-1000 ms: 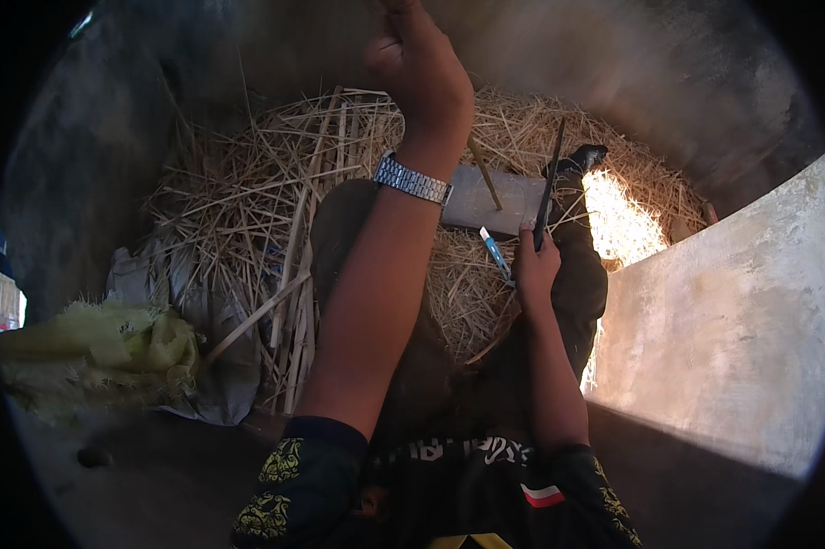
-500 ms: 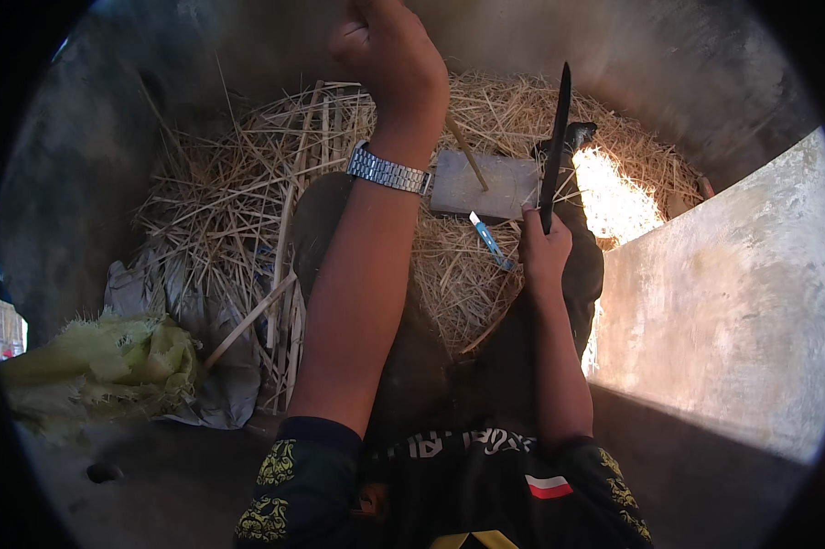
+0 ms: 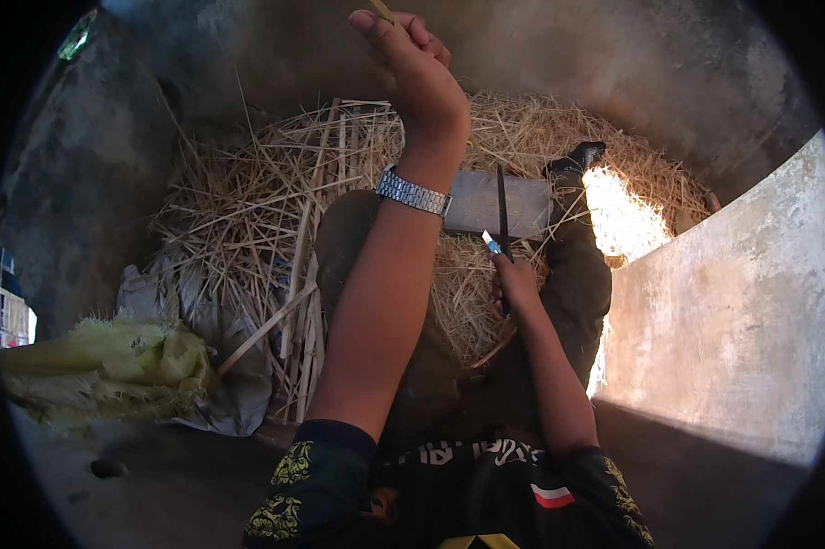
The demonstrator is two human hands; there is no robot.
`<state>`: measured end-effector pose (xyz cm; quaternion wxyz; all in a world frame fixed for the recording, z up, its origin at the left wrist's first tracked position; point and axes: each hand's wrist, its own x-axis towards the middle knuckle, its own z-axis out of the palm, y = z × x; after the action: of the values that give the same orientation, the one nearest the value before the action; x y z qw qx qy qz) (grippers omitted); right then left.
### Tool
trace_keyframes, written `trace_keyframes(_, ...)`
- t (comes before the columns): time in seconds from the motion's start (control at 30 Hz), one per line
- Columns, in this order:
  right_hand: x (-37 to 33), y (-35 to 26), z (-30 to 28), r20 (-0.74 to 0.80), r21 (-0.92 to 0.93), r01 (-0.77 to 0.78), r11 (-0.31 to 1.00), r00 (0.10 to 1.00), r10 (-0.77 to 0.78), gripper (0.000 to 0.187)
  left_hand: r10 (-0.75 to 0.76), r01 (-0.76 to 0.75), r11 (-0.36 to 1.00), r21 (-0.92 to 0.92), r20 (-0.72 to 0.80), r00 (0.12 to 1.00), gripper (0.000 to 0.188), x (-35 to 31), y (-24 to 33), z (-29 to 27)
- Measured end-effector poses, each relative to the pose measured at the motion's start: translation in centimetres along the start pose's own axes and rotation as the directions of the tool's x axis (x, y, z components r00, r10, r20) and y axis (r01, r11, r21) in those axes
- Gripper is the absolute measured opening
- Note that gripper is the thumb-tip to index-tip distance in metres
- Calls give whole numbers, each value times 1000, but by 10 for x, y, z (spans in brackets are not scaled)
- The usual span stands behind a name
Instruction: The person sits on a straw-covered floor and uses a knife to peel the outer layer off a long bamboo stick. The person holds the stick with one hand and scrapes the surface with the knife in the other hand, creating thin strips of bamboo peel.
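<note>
And here we are, L hand up top nr the back wall, fingers clamped on a thin yellowish strip that pokes up btw thumb & the rest, its upper end cut off by the pic edge. Down at centre-R, our R hand has its fingers wrapped round the handle of a dark-bladed knife, blade pointing fwd across the grey block; whether it touches, we can't tell. Just beside the R hand we spot a blue cutter, pale tip out, lower pt hidden, so no telling if the fingers touch it. Block sits btw our legs w/ loose straw all round. Metal watch on our L wrist, frayed yellow sack over at far L, sunlit low wall to the R.
</note>
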<state>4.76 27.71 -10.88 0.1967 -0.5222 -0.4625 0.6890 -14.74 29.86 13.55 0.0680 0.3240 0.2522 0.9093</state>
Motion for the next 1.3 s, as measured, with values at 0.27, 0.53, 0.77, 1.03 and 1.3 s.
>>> trace_keyframes(0.27, 10, 17, -16, -104, 74, -105, 992, 988, 113, 28, 153, -166, 968, 187, 80, 985, 32, -11, 18, 20)
trace_keyframes(0.53, 7, 9, -17, -111, -45, -11, 999, 994, 6, 33, -44, 10, 990, 144, 232, 972, 27, -11, 24, 18)
trace_keyframes(0.77, -31, -34, -3, -299, -301, 558, 773, 715, -632, 27, -216, 172, 965, 199, 230, 949, 30, -12, 35, 22)
trace_keyframes(1.03, 26, 23, 7, -311, 155, 471, 868, 858, -410, 22, -229, 194, 970, 147, 275, 934, 53, -19, 34, 29)
trace_keyframes(1.3, 3, -26, -12, -214, -106, 373, 922, 897, -387, 31, -161, 126, 974, 190, 183, 970, 53, -10, 22, 15)
